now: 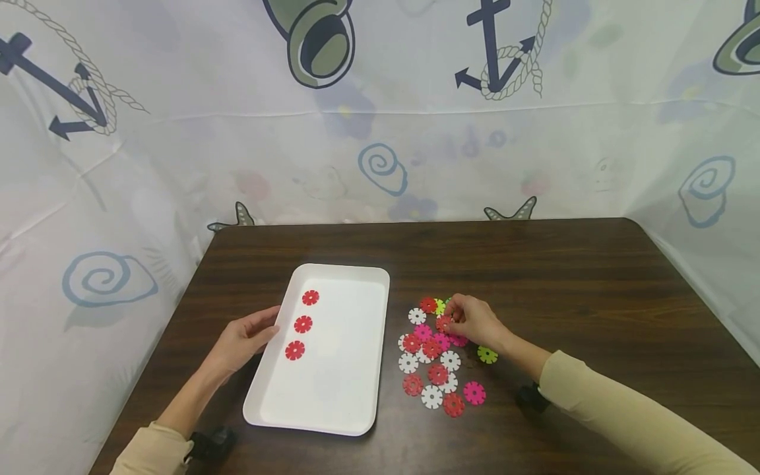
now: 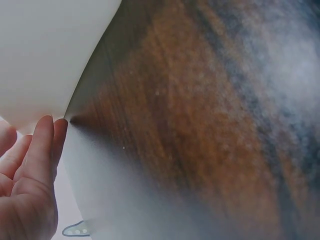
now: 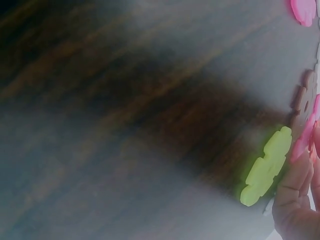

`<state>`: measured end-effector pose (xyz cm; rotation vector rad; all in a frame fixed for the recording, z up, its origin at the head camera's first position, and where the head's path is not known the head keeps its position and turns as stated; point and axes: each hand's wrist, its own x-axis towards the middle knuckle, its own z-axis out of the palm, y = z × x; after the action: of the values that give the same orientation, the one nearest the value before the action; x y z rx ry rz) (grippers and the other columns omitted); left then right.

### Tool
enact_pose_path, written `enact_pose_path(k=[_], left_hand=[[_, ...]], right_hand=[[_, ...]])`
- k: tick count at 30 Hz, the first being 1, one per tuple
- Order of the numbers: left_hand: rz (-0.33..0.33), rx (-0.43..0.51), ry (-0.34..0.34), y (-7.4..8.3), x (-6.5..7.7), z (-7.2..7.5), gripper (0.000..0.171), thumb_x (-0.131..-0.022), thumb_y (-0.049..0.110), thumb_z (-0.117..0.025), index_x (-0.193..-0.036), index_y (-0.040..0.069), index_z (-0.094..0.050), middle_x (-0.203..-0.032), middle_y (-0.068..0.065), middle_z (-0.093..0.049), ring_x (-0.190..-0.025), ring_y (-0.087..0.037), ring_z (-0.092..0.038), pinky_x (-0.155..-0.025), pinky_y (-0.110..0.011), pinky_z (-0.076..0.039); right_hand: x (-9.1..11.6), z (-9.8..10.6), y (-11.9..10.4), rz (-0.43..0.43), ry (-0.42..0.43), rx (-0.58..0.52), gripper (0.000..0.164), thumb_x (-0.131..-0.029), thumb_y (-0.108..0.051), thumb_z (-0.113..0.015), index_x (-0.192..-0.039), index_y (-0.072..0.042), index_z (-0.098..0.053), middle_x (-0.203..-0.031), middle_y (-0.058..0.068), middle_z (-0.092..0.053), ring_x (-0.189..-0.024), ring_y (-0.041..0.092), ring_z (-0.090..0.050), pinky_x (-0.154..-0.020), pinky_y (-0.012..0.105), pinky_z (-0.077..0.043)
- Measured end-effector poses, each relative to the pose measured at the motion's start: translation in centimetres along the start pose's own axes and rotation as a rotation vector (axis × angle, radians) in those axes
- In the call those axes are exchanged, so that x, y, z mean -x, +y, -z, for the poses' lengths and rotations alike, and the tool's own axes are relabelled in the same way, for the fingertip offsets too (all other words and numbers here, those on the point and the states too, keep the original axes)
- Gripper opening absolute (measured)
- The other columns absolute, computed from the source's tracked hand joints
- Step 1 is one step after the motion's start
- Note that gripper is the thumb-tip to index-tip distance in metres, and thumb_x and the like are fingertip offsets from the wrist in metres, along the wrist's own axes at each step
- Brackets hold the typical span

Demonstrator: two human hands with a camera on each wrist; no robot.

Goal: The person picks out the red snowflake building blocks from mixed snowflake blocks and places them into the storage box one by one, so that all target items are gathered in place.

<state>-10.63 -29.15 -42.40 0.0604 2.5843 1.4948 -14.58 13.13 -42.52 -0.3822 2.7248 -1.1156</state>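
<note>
The place is a small curtained-off work area; whether in a home or a studio cannot be told. White fabric sheeting (image 1: 249, 152), printed with navy-blue anchors (image 1: 491, 46), pale-blue spiral shells (image 1: 380, 165) and grey-green starfish (image 1: 525, 210), hangs behind and beside the dark-brown wood-grain worktop (image 1: 552, 277).

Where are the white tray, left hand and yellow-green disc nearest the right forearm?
White tray (image 1: 335, 349): head view, bare floor.
Left hand (image 1: 241, 340): head view, the back.
Yellow-green disc (image 1: 487, 355): head view, the middle.
</note>
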Motion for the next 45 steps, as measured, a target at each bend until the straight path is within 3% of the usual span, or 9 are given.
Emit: enact_pose_path(k=[11,17,25,35,45], left_hand=[[-0.012,0.021,-0.011,0.1,0.1,0.0,0.056,-0.092,0.02,-0.061,-0.14,0.0,-0.041,-0.131,-0.026,-0.052,-0.109,-0.036,-0.061,-0.09,-0.042,-0.051],[-0.013,0.026,-0.011,-0.1,0.1,0.0,0.055,-0.092,0.02,-0.061,-0.14,0.001,-0.041,-0.131,-0.025,-0.053,-0.109,-0.035,-0.062,-0.09,-0.042,-0.051],[-0.016,0.028,-0.008,-0.3,0.0,0.0,0.054,-0.092,0.02,-0.062,-0.139,0.002,-0.043,-0.132,-0.024,-0.053,-0.109,-0.035,-0.062,-0.09,-0.041,-0.051],[-0.026,0.045,-0.013,-0.1,0.0,0.1,0.056,-0.092,0.02,-0.061,-0.14,0.001,-0.041,-0.133,-0.025,-0.052,-0.11,-0.036,-0.061,-0.09,-0.043,-0.051],[-0.026,0.014,0.0,-0.2,0.0,0.0,0.054,-0.092,0.02,-0.061,-0.139,0.001,-0.043,-0.132,-0.024,-0.053,-0.108,-0.035,-0.062,-0.089,-0.042,-0.052]], right_hand=[[0.3,-0.2,0.0,-0.018,0.007,-0.019,0.019,-0.08,-0.002,-0.072,-0.093,-0.005,-0.057,-0.076,0.003,-0.054,-0.067,0.015,-0.049,-0.056,0.022,-0.044],[0.6,0.0,-0.2,0.017,0.022,-0.022,0.015,-0.081,-0.002,-0.07,-0.091,-0.006,-0.059,-0.073,0.002,-0.054,-0.065,0.015,-0.048,-0.054,0.022,-0.044],[0.9,0.4,-1.0,0.079,0.032,-0.111,0.014,-0.081,-0.001,-0.07,-0.092,-0.005,-0.063,-0.075,0.003,-0.057,-0.068,0.014,-0.05,-0.057,0.02,-0.046],[1.2,0.0,-4.7,0.116,-0.018,-0.286,0.018,-0.083,-0.005,-0.07,-0.098,-0.002,-0.062,-0.081,0.007,-0.061,-0.069,0.017,-0.054,-0.06,0.02,-0.051],[0.1,-3.3,-9.4,0.142,-0.123,-0.359,0.014,-0.083,-0.005,-0.07,-0.096,-0.005,-0.065,-0.078,0.005,-0.061,-0.068,0.015,-0.056,-0.059,0.023,-0.052]])
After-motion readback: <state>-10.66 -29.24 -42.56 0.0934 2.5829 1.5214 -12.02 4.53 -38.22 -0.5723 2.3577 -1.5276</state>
